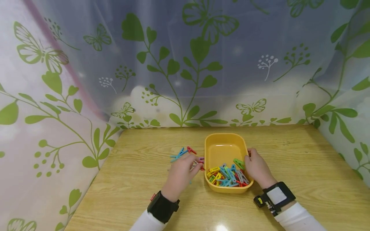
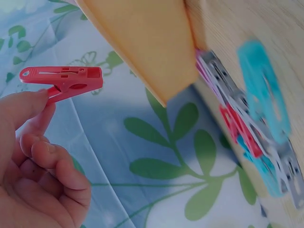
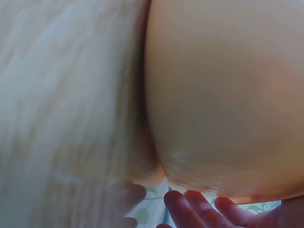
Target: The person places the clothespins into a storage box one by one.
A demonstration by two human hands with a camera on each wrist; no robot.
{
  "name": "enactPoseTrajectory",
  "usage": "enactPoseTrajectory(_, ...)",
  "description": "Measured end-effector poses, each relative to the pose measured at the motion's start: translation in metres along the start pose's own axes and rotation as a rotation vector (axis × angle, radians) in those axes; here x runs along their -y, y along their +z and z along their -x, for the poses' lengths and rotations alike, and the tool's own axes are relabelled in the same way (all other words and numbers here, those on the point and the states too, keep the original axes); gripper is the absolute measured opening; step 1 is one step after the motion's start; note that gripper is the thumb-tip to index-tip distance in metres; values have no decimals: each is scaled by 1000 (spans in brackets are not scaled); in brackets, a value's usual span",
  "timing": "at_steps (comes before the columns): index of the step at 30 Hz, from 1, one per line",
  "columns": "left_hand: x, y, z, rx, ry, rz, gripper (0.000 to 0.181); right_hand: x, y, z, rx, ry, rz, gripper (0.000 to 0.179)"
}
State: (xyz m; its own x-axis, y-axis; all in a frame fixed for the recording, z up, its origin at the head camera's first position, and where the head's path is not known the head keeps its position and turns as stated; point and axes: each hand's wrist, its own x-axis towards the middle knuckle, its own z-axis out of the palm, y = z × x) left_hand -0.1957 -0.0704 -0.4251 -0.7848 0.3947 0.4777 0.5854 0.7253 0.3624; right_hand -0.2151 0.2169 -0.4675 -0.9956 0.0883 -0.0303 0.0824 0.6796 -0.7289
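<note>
My left hand (image 1: 180, 173) pinches a red clothespin (image 2: 64, 78) between thumb and index finger, just left of a yellow plastic bin (image 1: 225, 153). The other left fingers curl loosely below it in the left wrist view. My right hand (image 1: 258, 168) holds the bin at its right side, thumb at the rim and fingers (image 3: 204, 209) along the outer wall. A pile of clothespins (image 1: 229, 175) in yellow, blue, green, red and grey lies in the bin's near half.
Left of the bin, several loose clothespins lie on the wooden table (image 1: 138, 189), among them a blue one (image 1: 180, 153) and a red one (image 1: 190, 150). The left hand partly covers this group. A leaf-patterned curtain (image 1: 162, 80) stands behind the table and along its sides.
</note>
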Motion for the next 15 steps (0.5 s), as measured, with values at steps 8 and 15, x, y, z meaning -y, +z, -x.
enactPoseTrajectory(8,-17,10,-6,72,21,36,8,1,-1,1,4,4,-8,52)
enactPoseTrajectory(15,-21,23,-6,111,71,28,8,1,0,-1,0,5,-8,51)
